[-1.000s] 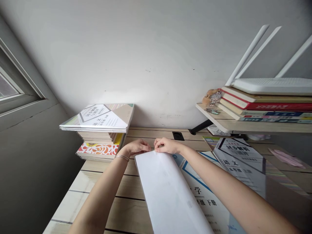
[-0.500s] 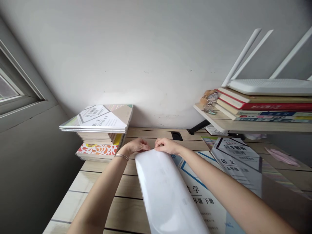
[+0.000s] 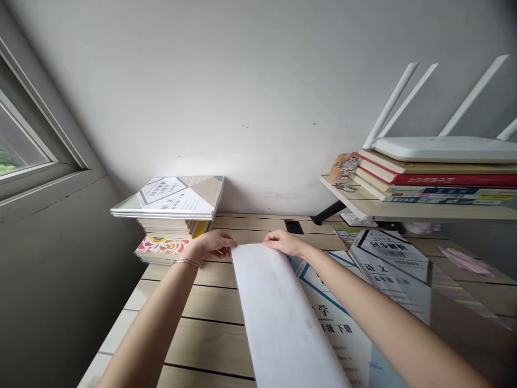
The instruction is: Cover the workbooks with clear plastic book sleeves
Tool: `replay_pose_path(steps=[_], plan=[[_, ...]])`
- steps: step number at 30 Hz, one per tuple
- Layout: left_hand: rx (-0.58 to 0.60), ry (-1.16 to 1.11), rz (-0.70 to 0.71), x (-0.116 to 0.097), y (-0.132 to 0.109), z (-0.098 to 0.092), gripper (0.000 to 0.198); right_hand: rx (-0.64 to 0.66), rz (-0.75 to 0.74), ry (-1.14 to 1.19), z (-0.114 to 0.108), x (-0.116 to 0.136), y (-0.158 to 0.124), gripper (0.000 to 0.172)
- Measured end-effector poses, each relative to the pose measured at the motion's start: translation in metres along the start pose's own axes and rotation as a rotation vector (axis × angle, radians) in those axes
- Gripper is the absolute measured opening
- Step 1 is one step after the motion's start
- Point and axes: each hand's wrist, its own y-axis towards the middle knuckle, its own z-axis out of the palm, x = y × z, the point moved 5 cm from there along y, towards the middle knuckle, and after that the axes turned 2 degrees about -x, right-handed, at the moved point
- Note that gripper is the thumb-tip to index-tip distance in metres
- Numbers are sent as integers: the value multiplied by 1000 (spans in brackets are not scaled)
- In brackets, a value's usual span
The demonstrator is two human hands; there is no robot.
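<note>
A long white sheet (image 3: pixel 278 318), folded or curved over along its right side, runs from the bottom edge up to both hands. My left hand (image 3: pixel 217 243), with a bracelet at the wrist, pinches its far left corner. My right hand (image 3: pixel 284 242) grips the far edge a little to the right, thumb and fingers together. Under the sheet's right side and my right forearm lies a book with blue lines (image 3: pixel 339 328). Another grey and white book (image 3: pixel 393 264) lies farther right.
Stacked books (image 3: pixel 169 199) stand at the back left of the slatted table (image 3: pixel 210 339). At the right, a raised shelf (image 3: pixel 379 209) holds books and a white router (image 3: pixel 444 148). A pink item (image 3: pixel 464 260) lies below it. The wall is behind.
My left hand has moved left along the sheet's far edge to its corner, and my right hand has shifted slightly right. The hands are farther apart, and the sheet's far end looks flatter.
</note>
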Motion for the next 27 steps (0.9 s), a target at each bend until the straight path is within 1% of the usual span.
replay_pose_path(steps=[4, 10, 15, 17, 19, 22, 24, 27], plan=[[22, -69, -1, 0, -1, 0, 39, -21, -27, -2, 0, 3, 0, 26], [36, -103, -1, 7, 6, 0, 41, -40, -50, -5, 2, 4, 1, 25], [99, -221, -23, 13, 8, 2, 38, -44, -66, -9, 3, 6, 1, 24], [88, -281, -41, 15, 7, 3, 38, -50, -73, -6, 2, 6, 1, 25], [44, -339, -68, 16, 6, 2, 37, -60, -76, -1, 1, 6, 1, 25], [-53, -405, -90, 17, 7, 1, 37, -85, -74, 9, 0, 4, 1, 26], [-147, -440, -86, 18, 8, -2, 40, -112, -70, 19, -3, 2, 1, 27], [-326, -481, -68, 23, 8, -7, 42, -151, -60, 39, -6, -1, 0, 29]])
